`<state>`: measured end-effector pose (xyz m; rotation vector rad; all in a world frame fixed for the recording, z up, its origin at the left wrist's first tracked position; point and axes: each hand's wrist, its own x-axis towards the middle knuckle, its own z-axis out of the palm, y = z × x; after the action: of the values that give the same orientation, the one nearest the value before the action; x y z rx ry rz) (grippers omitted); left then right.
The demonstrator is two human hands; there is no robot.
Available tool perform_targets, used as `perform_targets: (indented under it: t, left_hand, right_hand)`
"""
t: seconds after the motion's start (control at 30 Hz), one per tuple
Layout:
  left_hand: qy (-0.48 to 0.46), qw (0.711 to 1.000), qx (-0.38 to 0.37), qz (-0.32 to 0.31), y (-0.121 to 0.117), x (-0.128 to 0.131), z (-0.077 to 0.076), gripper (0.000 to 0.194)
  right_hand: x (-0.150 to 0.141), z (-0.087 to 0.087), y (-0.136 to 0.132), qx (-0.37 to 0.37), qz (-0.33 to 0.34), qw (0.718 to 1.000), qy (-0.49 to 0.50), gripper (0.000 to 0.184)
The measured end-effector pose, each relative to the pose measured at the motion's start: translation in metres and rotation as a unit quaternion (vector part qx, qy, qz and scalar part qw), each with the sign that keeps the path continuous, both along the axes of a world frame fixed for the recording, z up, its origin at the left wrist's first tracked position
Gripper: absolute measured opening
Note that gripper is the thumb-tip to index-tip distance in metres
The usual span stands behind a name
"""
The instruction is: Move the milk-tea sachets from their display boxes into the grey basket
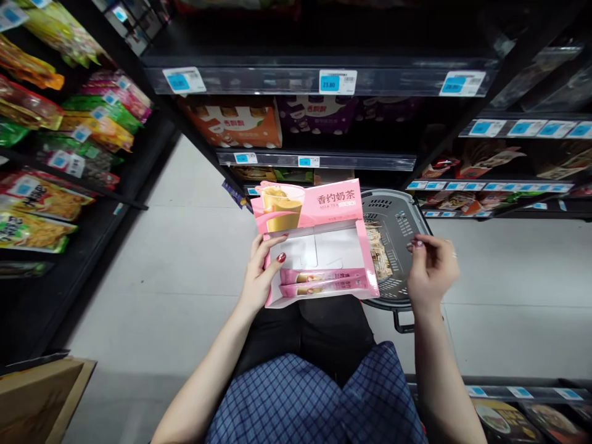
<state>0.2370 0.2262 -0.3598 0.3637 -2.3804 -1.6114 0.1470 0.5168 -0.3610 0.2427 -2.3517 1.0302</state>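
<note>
My left hand (263,274) grips a pink milk tea display box (333,203) by its left side, the thumb reaching over the front into the opening. Its printed back panel stands raised behind the open tray. A few slim pink milk tea sachets (324,282) lie along the bottom of the box, and the white inside shows above them. My right hand (432,268) hovers to the right of the box, over the edge of a grey shopping basket (398,216). Its fingers are curled toward the thumb, and nothing shows between them. Packets (380,253) lie in the basket, partly hidden by the box.
Ahead stands a black shelf (277,77) with price tags, holding an orange carton (235,123) and purple cartons (319,114). Bagged snacks (41,228) fill the left shelves. A cardboard box (41,401) sits at lower left; round-labelled packages (504,422) are at lower right.
</note>
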Motion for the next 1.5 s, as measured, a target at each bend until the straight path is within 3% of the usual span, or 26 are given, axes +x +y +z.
perform_targets:
  t: [0.07,0.13,0.17,0.23,0.3,0.37,0.47,0.53,0.7,0.77,0.83,0.97,1.13,1.23,1.4,1.5]
  left_hand:
    - [0.000,1.000,-0.001,-0.003,0.000,0.000,0.001,0.033]
    - [-0.002,1.000,-0.001,-0.005,0.001,0.000,0.001,0.033]
    - [-0.001,1.000,0.000,-0.005,0.001,0.001,0.001,0.033]
    - [0.002,1.000,0.003,-0.006,0.001,0.001,0.001,0.034]
    - [0.001,1.000,0.006,-0.005,0.000,0.002,0.000,0.035]
    - [-0.002,1.000,0.006,-0.008,0.000,0.003,0.000,0.035]
    - [0.000,1.000,0.008,-0.018,0.000,0.003,0.000,0.035]
    - [0.002,1.000,0.014,-0.021,-0.001,0.002,0.000,0.035]
    - [-0.001,0.999,0.041,-0.016,-0.001,0.000,-0.002,0.037]
    - [-0.003,0.999,0.046,-0.005,-0.001,0.000,-0.003,0.037]
    - [-0.005,0.999,0.042,0.000,0.000,0.001,-0.004,0.037]
    - [0.002,0.999,0.032,-0.005,0.000,0.002,-0.006,0.037]
    - [0.004,1.000,0.023,-0.003,-0.001,0.002,-0.006,0.036]
    - [0.002,1.000,0.016,-0.005,-0.001,0.001,-0.005,0.037]
    - [-0.002,1.000,0.014,0.003,-0.001,0.001,-0.004,0.039]
    - [-0.003,1.000,0.024,0.011,0.000,0.002,-0.005,0.045]
  right_hand:
    - [0.025,0.042,-0.031,0.042,0.106,0.987,0.110,0.018]
    - [0.045,0.069,-0.063,0.174,0.266,0.943,0.099,0.019]
    - [0.052,0.076,-0.078,0.261,0.308,0.913,0.053,0.018]
    - [0.060,0.077,-0.104,0.403,0.341,0.847,-0.060,0.018]
    - [0.061,0.067,-0.122,0.480,0.322,0.803,-0.144,0.021]
    - [0.058,0.057,-0.131,0.506,0.306,0.786,-0.181,0.022]
    - [0.053,0.054,-0.133,0.514,0.348,0.766,-0.169,0.022]
    - [0.053,0.060,-0.129,0.504,0.362,0.771,-0.139,0.020]
    - [0.055,0.079,-0.116,0.440,0.254,0.861,-0.035,0.019]
    - [0.054,0.081,-0.114,0.424,0.222,0.878,-0.013,0.018]
    - [0.053,0.079,-0.115,0.445,0.225,0.866,-0.049,0.016]
    - [0.057,0.063,-0.129,0.492,0.297,0.808,-0.130,0.014]
    - [0.054,0.042,-0.146,0.466,0.252,0.841,-0.109,0.030]
    - [0.047,0.037,-0.150,0.475,0.228,0.839,-0.134,0.037]
    - [0.039,0.038,-0.153,0.474,0.247,0.827,-0.175,0.022]
    - [0.043,0.042,-0.152,0.464,0.199,0.844,-0.182,0.019]
